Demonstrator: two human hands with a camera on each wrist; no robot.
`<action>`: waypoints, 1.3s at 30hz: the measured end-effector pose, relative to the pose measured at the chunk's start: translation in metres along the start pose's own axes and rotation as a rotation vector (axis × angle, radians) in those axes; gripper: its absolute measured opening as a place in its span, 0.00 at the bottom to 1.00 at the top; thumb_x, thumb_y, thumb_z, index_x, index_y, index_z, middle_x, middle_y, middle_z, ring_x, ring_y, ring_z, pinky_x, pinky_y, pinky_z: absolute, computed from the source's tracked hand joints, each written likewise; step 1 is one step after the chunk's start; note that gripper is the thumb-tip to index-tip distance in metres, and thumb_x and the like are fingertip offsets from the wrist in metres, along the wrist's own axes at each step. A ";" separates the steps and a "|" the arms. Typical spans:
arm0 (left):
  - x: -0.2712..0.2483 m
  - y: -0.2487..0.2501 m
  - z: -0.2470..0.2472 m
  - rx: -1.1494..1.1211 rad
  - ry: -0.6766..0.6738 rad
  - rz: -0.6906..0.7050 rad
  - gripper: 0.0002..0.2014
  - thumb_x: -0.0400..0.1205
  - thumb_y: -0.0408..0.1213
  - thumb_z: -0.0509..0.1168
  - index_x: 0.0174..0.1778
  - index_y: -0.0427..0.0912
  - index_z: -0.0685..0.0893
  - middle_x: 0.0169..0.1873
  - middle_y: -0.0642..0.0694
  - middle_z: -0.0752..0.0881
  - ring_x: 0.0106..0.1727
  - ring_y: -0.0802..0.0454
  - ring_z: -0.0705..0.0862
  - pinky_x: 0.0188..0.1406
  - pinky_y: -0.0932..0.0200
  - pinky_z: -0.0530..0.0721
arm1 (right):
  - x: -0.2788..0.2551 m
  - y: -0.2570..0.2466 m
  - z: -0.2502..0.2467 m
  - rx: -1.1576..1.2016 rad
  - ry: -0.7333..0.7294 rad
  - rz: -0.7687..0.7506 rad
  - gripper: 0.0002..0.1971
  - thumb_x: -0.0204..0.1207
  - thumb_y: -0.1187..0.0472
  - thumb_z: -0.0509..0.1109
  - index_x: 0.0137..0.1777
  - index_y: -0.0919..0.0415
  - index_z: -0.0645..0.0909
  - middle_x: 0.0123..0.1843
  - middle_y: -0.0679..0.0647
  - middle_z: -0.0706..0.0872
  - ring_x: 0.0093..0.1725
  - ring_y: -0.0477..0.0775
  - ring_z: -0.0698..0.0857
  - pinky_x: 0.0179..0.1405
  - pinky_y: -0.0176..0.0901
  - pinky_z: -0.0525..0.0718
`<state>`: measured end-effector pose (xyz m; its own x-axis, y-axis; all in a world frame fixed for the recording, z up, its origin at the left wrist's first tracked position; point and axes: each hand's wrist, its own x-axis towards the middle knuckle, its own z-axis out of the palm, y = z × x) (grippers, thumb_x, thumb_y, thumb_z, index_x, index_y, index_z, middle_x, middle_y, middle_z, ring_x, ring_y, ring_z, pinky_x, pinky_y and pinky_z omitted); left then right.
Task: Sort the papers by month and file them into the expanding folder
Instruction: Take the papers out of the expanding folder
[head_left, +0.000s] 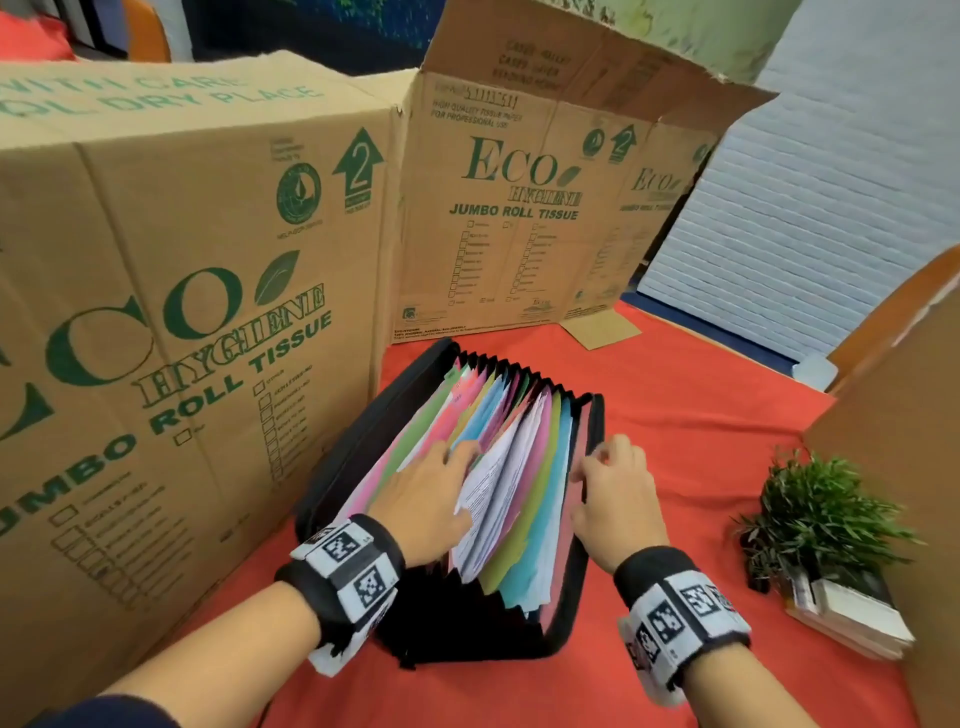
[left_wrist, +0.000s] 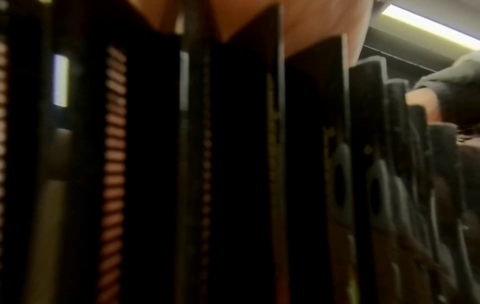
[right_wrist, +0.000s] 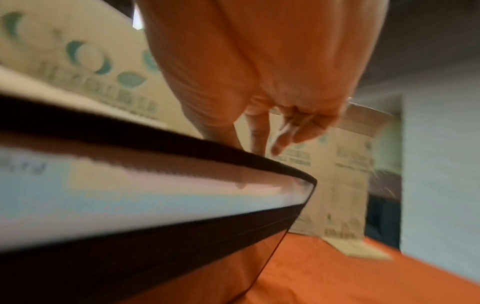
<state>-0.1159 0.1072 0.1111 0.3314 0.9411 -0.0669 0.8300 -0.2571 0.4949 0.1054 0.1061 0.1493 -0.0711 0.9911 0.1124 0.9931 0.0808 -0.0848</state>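
The black expanding folder stands open on the red cloth, its pockets fanned with coloured dividers and white printed papers. My left hand reaches in from the near left. Its fingers lie straight among the dividers, pressing the pink and blue ones leftward beside the white papers. My right hand grips the top edge of the folder's right cover, fingers curled over it. The right wrist view shows the right hand above the cover's rim. In the left wrist view only the dark pleats show up close.
A large cardboard box walls the left side and another stands behind the folder. A white foam board leans at the back right. A small green plant sits on stacked books beside a cardboard panel.
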 end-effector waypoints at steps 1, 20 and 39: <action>-0.001 0.000 0.001 -0.003 0.013 0.018 0.30 0.76 0.40 0.63 0.73 0.56 0.60 0.62 0.49 0.72 0.50 0.42 0.82 0.48 0.43 0.83 | 0.002 -0.007 -0.002 -0.047 -0.049 -0.026 0.06 0.71 0.68 0.65 0.44 0.60 0.81 0.50 0.55 0.76 0.53 0.62 0.77 0.49 0.52 0.78; -0.004 -0.003 0.000 0.185 0.161 0.147 0.33 0.79 0.33 0.60 0.80 0.58 0.61 0.75 0.59 0.65 0.68 0.53 0.71 0.60 0.51 0.72 | 0.031 -0.031 0.030 0.034 -0.426 0.485 0.19 0.76 0.51 0.69 0.60 0.63 0.81 0.54 0.55 0.84 0.57 0.58 0.86 0.43 0.42 0.81; -0.003 0.004 0.004 0.184 0.174 0.060 0.30 0.79 0.32 0.58 0.79 0.49 0.63 0.77 0.54 0.64 0.72 0.52 0.71 0.64 0.47 0.70 | 0.028 -0.034 0.030 0.344 -0.613 0.452 0.06 0.77 0.58 0.70 0.52 0.58 0.83 0.56 0.59 0.84 0.63 0.58 0.85 0.58 0.44 0.85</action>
<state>-0.1115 0.1024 0.1102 0.3131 0.9426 0.1159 0.8842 -0.3338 0.3267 0.0673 0.1340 0.1259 0.1909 0.8096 -0.5551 0.8613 -0.4094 -0.3010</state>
